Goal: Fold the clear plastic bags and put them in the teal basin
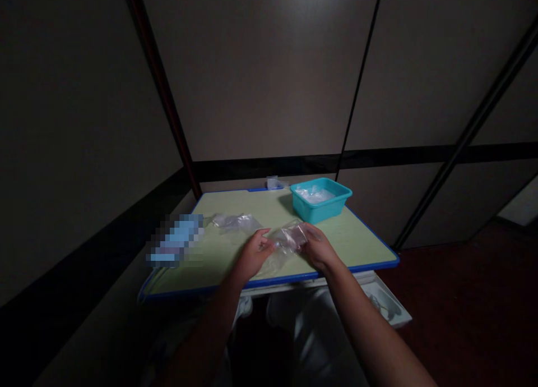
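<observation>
Over the near middle of a small green desk with a blue rim (361,236), both my hands hold one clear plastic bag (288,238). My left hand (252,255) pinches its left edge with thumb and fingers. My right hand (317,245) grips its right end, fingers curled round it. What the bag contains is too dim to make out. Under it another clear bag (269,266) lies flat on the desk.
A teal plastic tub (321,199) holding clear packets stands at the back right. More crumpled clear bags (235,222) lie at centre left. A blurred blue patch (176,241) covers the left edge. A small clear object (272,182) sits at the back edge. Dark partition walls surround the desk.
</observation>
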### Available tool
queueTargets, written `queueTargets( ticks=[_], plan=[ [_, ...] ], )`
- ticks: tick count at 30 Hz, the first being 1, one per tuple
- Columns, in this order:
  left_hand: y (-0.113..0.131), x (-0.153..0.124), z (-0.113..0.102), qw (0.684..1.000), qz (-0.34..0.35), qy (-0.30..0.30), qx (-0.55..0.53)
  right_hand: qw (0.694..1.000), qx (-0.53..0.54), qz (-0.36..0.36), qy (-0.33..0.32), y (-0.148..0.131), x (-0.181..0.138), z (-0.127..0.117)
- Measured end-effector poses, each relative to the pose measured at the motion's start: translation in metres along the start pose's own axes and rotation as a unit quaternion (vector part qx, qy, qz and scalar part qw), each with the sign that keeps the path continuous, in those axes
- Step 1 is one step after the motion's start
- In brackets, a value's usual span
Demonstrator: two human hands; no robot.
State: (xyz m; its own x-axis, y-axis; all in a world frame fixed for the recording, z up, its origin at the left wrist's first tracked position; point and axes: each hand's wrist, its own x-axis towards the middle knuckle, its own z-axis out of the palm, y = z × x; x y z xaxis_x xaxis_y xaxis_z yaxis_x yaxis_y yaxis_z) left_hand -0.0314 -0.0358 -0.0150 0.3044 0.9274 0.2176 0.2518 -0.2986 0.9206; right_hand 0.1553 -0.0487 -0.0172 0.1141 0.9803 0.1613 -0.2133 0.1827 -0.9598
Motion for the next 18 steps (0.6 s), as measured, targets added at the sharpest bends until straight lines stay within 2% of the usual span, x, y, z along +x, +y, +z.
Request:
queueTargets(
  ticks=[4, 8, 9, 11, 12, 14, 15, 16, 17, 18],
  plan=[
    [0.004, 0.006, -0.009, 0.992, -0.066, -0.090, -0.056, 0.995, 0.060, 0.070, 0.027, -0.006, -0.002, 0.006],
    [0.000, 0.013, -0.026, 0.988, -0.100, -0.114, 0.007, 0.991, 0.080, 0.093, 0.060, -0.009, 0.001, -0.012],
    [0.000, 0.015, -0.030, 0.987, -0.097, -0.125, 0.035, 0.992, 0.067, 0.074, 0.081, -0.009, -0.001, -0.019],
    [0.001, 0.018, -0.038, 0.980, -0.089, -0.158, 0.087, 0.987, 0.000, -0.004, 0.163, -0.012, -0.011, -0.032],
    [0.002, 0.019, -0.041, 0.975, -0.088, -0.175, 0.107, 0.972, -0.060, -0.063, 0.220, -0.015, -0.020, -0.035],
    [0.006, 0.021, -0.045, 0.967, -0.093, -0.198, 0.133, 0.905, -0.219, -0.192, 0.309, -0.022, -0.040, -0.032],
    [0.008, 0.021, -0.046, 0.963, -0.097, -0.204, 0.144, 0.868, -0.303, -0.245, 0.309, -0.025, -0.051, -0.026],
    [0.009, 0.021, -0.046, 0.961, -0.096, -0.207, 0.155, 0.840, -0.380, -0.281, 0.265, -0.028, -0.061, -0.017],
    [0.011, 0.021, -0.045, 0.960, -0.093, -0.207, 0.164, 0.825, -0.446, -0.295, 0.181, -0.029, -0.070, -0.007],
    [0.011, 0.020, -0.044, 0.960, -0.086, -0.203, 0.172, 0.815, -0.496, -0.293, 0.064, -0.029, -0.076, 0.004]
  ],
)
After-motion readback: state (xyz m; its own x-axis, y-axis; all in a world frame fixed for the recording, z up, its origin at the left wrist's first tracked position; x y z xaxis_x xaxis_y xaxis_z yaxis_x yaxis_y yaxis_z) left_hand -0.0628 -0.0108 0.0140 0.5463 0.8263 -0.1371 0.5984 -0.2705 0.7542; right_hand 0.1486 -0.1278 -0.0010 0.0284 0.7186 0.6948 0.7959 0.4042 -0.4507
